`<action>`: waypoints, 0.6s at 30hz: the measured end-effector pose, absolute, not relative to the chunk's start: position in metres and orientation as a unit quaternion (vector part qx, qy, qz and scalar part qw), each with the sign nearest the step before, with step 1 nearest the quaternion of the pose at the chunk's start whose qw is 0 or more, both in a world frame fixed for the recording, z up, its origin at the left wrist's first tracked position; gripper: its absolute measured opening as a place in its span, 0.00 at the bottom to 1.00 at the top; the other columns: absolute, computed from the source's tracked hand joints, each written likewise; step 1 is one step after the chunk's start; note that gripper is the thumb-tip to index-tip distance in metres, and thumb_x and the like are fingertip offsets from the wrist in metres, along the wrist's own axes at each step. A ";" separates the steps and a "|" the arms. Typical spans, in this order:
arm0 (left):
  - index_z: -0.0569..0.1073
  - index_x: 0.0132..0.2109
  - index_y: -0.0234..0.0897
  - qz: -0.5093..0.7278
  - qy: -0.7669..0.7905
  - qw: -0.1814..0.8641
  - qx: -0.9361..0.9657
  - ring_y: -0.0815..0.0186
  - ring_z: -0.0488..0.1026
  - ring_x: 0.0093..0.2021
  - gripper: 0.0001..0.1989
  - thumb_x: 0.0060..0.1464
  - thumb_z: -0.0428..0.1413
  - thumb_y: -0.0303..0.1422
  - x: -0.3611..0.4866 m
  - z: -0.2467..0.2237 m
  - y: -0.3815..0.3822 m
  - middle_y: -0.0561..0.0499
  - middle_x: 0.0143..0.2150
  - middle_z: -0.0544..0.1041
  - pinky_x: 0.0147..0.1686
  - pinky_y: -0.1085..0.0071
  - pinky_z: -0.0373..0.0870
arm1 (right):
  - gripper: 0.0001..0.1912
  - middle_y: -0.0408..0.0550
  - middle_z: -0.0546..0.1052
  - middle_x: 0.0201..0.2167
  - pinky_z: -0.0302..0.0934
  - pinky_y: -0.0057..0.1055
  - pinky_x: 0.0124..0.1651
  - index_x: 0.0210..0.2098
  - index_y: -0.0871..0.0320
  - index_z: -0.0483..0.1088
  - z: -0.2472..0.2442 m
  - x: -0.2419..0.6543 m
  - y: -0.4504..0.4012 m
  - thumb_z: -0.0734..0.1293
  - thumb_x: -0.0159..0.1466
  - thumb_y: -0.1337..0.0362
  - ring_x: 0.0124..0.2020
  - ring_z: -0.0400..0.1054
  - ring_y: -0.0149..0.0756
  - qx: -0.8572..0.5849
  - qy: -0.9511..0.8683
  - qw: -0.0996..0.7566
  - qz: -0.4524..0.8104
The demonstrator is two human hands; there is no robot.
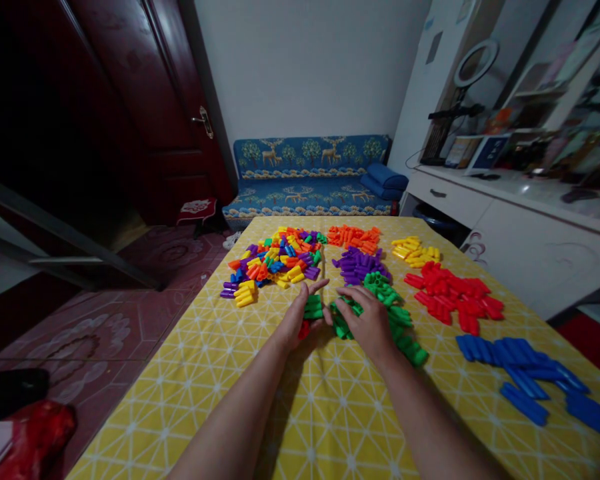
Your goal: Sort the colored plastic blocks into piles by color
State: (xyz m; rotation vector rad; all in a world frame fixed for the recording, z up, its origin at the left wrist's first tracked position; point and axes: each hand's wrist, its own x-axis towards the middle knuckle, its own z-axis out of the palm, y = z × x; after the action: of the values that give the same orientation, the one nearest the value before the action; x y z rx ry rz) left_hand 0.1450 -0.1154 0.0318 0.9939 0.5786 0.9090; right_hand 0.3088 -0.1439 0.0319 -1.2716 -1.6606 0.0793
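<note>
My left hand [300,315] is wrapped round a few green pieces [313,307], and a bit of red shows below them. My right hand [364,319] rests over the left part of a green pile [400,319], its fingers bent onto green pieces. Behind that pile lies a purple pile [357,265], with an orange pile [353,237] farther back. A mixed heap [277,257] of several colours spreads over the table's back left. To the right are a yellow pile [415,252], a red pile [455,293] and a blue pile [525,367].
The table [195,400] has a yellow patterned cloth. Beyond it stands a blue sofa [300,190] with deer prints. A white cabinet [525,227] holding boxes and a ring light [476,63] is at the right. A small stool [197,210] stands near the door [155,100].
</note>
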 end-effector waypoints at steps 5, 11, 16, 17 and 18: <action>0.71 0.59 0.42 0.405 0.309 0.705 0.493 0.66 0.74 0.37 0.32 0.56 0.50 0.57 0.146 0.033 -0.121 0.45 0.48 0.77 0.29 0.77 0.66 | 0.21 0.52 0.78 0.47 0.64 0.42 0.51 0.52 0.56 0.71 0.027 0.278 -0.150 0.67 0.58 0.71 0.48 0.70 0.44 -0.490 -0.735 0.464 0.057; 0.73 0.57 0.38 0.399 0.300 0.726 0.473 0.72 0.67 0.25 0.34 0.53 0.52 0.58 0.149 0.026 -0.120 0.47 0.35 0.76 0.20 0.80 0.59 | 0.14 0.50 0.79 0.42 0.65 0.42 0.50 0.44 0.55 0.74 0.025 0.281 -0.150 0.66 0.58 0.72 0.45 0.72 0.44 -0.504 -0.715 0.481 0.052; 0.71 0.56 0.33 0.418 0.270 0.757 0.422 0.78 0.53 0.16 0.39 0.51 0.50 0.61 0.148 0.028 -0.113 0.52 0.25 0.70 0.14 0.81 0.45 | 0.12 0.49 0.80 0.38 0.67 0.36 0.42 0.43 0.56 0.74 0.028 0.305 -0.144 0.67 0.62 0.60 0.37 0.73 0.40 -0.564 -0.609 0.553 0.075; 0.71 0.55 0.33 0.428 0.266 0.759 0.411 0.78 0.53 0.16 0.39 0.52 0.49 0.61 0.146 0.029 -0.110 0.51 0.26 0.72 0.14 0.81 0.46 | 0.13 0.50 0.80 0.36 0.67 0.36 0.41 0.43 0.57 0.75 0.027 0.313 -0.142 0.67 0.62 0.58 0.36 0.73 0.40 -0.580 -0.583 0.565 0.068; 0.71 0.54 0.32 0.439 0.263 0.762 0.397 0.78 0.53 0.16 0.38 0.53 0.48 0.61 0.144 0.030 -0.108 0.49 0.28 0.73 0.14 0.81 0.46 | 0.14 0.50 0.80 0.35 0.67 0.36 0.40 0.43 0.58 0.75 0.025 0.321 -0.140 0.67 0.62 0.57 0.35 0.73 0.40 -0.595 -0.564 0.570 0.055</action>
State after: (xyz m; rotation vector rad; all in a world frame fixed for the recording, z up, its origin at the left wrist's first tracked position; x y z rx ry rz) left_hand 0.1439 -0.1082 0.0299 0.8630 0.5724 0.9551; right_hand 0.3207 -0.1395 0.0255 -1.3957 -1.3236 0.1285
